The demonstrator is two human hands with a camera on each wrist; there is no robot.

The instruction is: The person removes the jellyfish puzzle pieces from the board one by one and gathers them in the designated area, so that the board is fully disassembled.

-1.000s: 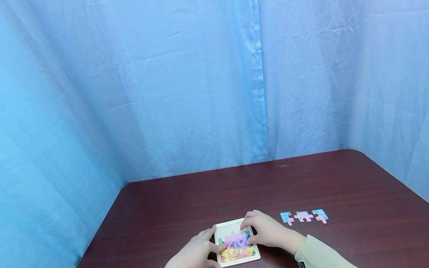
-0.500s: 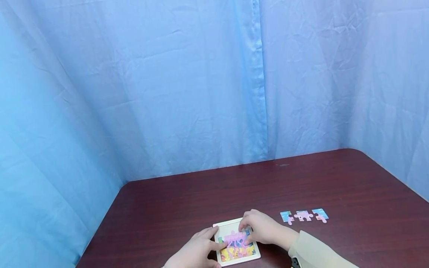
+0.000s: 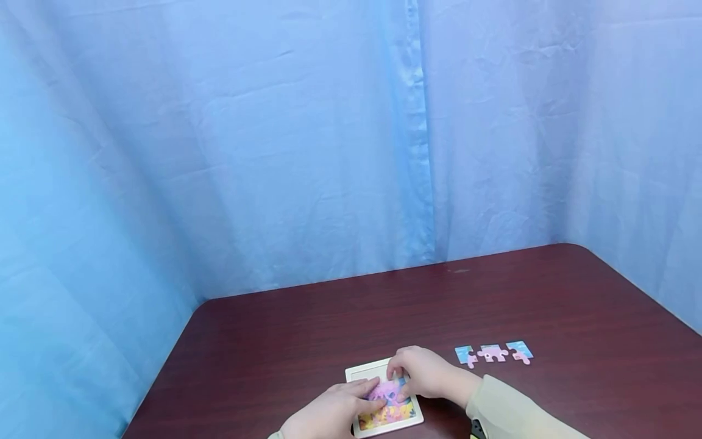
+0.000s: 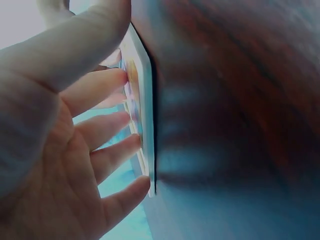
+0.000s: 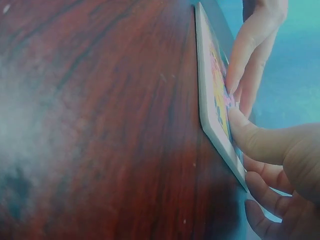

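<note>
A white-rimmed puzzle tray (image 3: 390,428) lies on the table, its lower part filled by a pink, blue and yellow picture (image 3: 385,416). My left hand (image 3: 331,410) reaches over it from the left with fairly straight fingers, their tips on the pink part. In the left wrist view those fingertips (image 4: 122,120) line up along the tray's edge. From the right side my right hand (image 3: 429,373) pinches a bluish puzzle piece (image 3: 403,383) between curled fingers and thumb, at the picture's upper right. The right wrist view has the thumb (image 5: 245,131) on the picture; the hand partly hides the piece.
Three loose puzzle pieces lie in a row right of the tray: a blue-and-pink one (image 3: 463,353), a pink one (image 3: 493,353) and another blue-and-pink one (image 3: 520,350). Blue curtains (image 3: 307,152) hang along the back and sides of the dark red table (image 3: 285,341).
My left hand has slid right, its fingers leaving the tray's left rim and coming onto the pink part of the picture. The right hand has shifted slightly left.
</note>
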